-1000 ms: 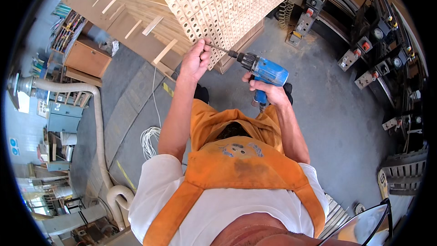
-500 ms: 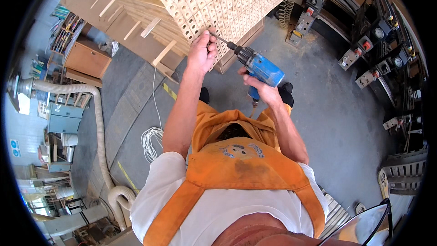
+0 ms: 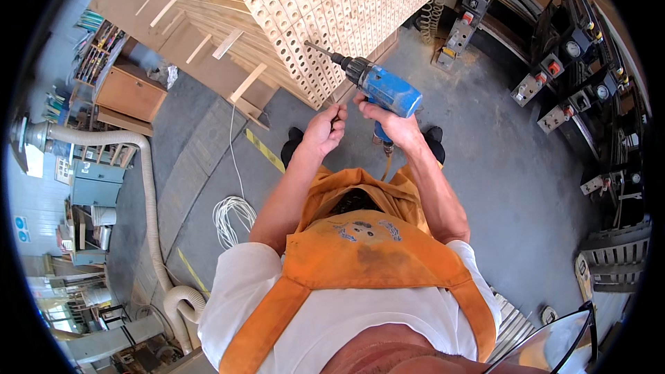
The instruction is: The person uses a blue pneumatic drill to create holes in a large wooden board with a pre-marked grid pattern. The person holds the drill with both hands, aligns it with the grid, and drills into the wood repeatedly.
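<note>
My right hand (image 3: 396,125) is wrapped round the grip of a blue power drill (image 3: 393,90) with a dark chuck. Its long thin bit (image 3: 318,48) points up and left at a big stack of pale wooden pieces (image 3: 332,7), whose end faces carry rows of round holes. Whether the tip touches the wood I cannot tell. Just left of the drill, my left hand (image 3: 324,131) is apart from the stack, its fingers curled together. Something small and dark shows between those fingers, too small to name. A thin hose or cord (image 3: 388,166) hangs from the drill's base.
Thin wooden strips (image 3: 228,43) jut from the stack's left side. On the floor at left lie a coiled white cable (image 3: 232,220) and a ribbed duct hose (image 3: 151,194). Dark machines with gauges (image 3: 572,48) line the right side. A wooden cabinet (image 3: 130,93) stands far left.
My left hand has come away from the bit and the stack, moving down and toward me. The drill has shifted slightly left, and its bit is now bare.
</note>
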Tool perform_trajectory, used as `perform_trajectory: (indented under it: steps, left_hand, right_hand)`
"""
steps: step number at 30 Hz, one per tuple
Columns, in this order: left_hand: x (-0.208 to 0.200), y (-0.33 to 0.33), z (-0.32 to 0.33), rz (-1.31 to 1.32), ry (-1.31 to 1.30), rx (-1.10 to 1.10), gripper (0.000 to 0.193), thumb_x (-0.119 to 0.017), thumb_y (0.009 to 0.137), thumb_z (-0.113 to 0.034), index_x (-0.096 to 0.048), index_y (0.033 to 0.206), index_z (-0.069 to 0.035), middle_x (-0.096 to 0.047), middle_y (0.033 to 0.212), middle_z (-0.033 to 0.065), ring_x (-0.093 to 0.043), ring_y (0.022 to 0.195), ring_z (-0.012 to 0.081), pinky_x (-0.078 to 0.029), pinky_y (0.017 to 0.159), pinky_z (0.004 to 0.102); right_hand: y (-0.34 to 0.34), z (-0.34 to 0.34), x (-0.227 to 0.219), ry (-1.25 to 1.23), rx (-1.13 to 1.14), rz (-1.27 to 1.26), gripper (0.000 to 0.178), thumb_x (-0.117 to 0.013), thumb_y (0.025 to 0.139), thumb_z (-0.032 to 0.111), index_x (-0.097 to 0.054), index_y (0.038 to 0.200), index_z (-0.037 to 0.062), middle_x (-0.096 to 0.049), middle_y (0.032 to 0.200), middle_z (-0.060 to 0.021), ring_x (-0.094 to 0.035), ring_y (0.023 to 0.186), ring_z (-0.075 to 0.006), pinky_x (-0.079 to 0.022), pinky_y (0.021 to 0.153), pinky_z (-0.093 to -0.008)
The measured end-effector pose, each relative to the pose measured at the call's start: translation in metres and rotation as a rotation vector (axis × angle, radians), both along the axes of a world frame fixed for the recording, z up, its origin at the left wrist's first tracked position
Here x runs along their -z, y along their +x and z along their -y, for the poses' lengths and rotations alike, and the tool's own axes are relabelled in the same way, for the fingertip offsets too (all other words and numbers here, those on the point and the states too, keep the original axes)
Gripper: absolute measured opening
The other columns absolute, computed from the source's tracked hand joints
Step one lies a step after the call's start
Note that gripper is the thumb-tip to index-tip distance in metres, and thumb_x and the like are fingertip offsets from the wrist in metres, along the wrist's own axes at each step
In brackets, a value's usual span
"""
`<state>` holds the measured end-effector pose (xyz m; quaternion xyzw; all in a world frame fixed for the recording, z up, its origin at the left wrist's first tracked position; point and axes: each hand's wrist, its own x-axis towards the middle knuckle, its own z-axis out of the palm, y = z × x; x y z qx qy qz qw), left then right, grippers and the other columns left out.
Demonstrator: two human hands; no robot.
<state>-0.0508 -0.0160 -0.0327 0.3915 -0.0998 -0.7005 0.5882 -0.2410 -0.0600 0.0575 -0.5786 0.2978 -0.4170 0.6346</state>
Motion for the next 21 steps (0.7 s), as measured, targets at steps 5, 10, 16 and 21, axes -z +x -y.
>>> perform_trajectory:
  steps: [5, 10, 16, 21]
  left_hand:
    - [-0.003, 0.002, -0.012, 0.01, -0.02, 0.004, 0.023, -0.045, 0.1, -0.022, -0.051, 0.109, -0.002, -0.052, 0.082, 0.0024, -0.043, 0.057, 0.0068, -0.031, 0.041, 0.0173]
    - [-0.034, 0.007, -0.013, 0.195, -0.108, 0.081, 0.023, -0.046, 0.099, -0.021, -0.052, 0.111, -0.002, -0.054, 0.085, 0.003, -0.043, 0.058, 0.0076, -0.032, 0.043, 0.018]
    - [-0.061, 0.02, 0.009, 0.401, -0.185, -0.131, 0.022, -0.049, 0.098, -0.02, -0.055, 0.11, -0.003, -0.056, 0.084, 0.002, -0.043, 0.056, 0.0054, -0.032, 0.043, 0.0175]
    - [-0.084, 0.035, 0.032, 0.101, -0.38, -0.101, 0.022, -0.053, 0.097, -0.022, -0.058, 0.106, -0.003, -0.056, 0.08, 0.0001, -0.043, 0.055, 0.0034, -0.032, 0.042, 0.0158]
  right_hand:
    - [-0.002, 0.005, 0.003, 0.054, -0.053, 0.007, 0.022, -0.066, 0.078, 0.002, -0.066, 0.1, 0.0018, -0.067, 0.09, -0.0043, -0.061, 0.079, -0.0126, -0.049, 0.071, -0.0277]
    - [-0.003, 0.001, -0.007, 0.064, -0.062, 0.082, 0.022, -0.066, 0.078, 0.002, -0.066, 0.1, 0.0022, -0.067, 0.091, -0.0045, -0.059, 0.078, -0.0123, -0.048, 0.07, -0.0279]
    - [-0.024, -0.006, -0.002, 0.024, -0.002, -0.028, 0.026, -0.068, 0.079, 0.002, -0.066, 0.105, 0.0027, -0.069, 0.099, -0.0076, -0.061, 0.085, -0.0143, -0.05, 0.073, -0.0297]
    - [-0.053, -0.003, 0.016, 0.083, -0.131, 0.071, 0.028, -0.069, 0.078, 0.005, -0.065, 0.106, 0.0024, -0.068, 0.099, -0.0088, -0.063, 0.09, -0.0168, -0.05, 0.074, -0.0306]
